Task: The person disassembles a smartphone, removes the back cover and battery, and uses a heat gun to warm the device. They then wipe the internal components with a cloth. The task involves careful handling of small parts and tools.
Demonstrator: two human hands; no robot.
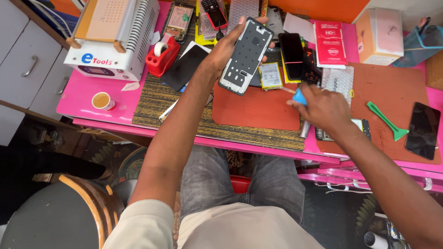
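Note:
My left hand (pixel 227 46) holds up an opened phone frame (pixel 246 56), its grey inner side with cut-outs facing me, tilted above the red work mat (pixel 256 109). My right hand (pixel 323 107) grips a small blue-handled tool (pixel 299 97) whose thin tip points left toward the frame's lower edge. A flat phone battery (pixel 270 75) lies on the bench just right of the frame. A black phone (pixel 291 55) lies beyond it.
On the pink bench (pixel 87 94) stand a white heating machine (pixel 113 37), a red tape dispenser (pixel 161 56), a small cup (pixel 102 100), a green pry tool (pixel 386 121), another dark phone (pixel 422 130) and red packets (pixel 329 42). A stool (pixel 60 216) stands at lower left.

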